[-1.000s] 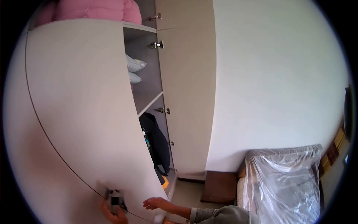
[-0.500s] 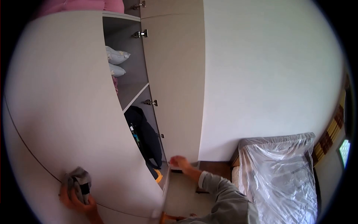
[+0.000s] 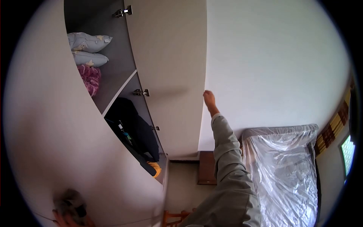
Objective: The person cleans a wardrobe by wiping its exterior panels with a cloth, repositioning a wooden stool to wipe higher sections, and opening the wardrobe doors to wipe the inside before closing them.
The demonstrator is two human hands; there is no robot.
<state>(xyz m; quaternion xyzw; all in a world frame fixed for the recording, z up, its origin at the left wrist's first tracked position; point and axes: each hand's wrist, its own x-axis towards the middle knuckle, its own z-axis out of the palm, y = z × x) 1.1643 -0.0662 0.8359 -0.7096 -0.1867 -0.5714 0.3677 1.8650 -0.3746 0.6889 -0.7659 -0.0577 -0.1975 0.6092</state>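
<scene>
In the lower left my left hand [image 3: 70, 221] is curled around a blurred grey cloth [image 3: 71, 206] with a black patch, held against the large pale left wardrobe door [image 3: 45, 125]. My right hand [image 3: 210, 100], arm stretched out in a grey sleeve, is at the outer edge of the open right wardrobe door [image 3: 170, 75]. Its fingers are bent over that edge. Between the doors, the wardrobe shows light-blue star-patterned pillows [image 3: 89, 42] and a pink fabric bundle [image 3: 90, 78] on a shelf [image 3: 120, 92]. Dark bags or clothes [image 3: 136, 125] and a yellow item [image 3: 155, 168] sit below.
Metal hinges [image 3: 141, 92] stick out along the right door's inner side. A bed under clear plastic sheeting [image 3: 280, 170] stands at right against the white wall [image 3: 272, 64]. A brown wooden piece [image 3: 206, 168] and an orange-brown wooden frame [image 3: 174, 217] are low down, near the floor.
My right hand has risen from low by the wardrobe base to the right door's edge. The cloth hand sits lower in view. More of the wardrobe's inside shows between the doors.
</scene>
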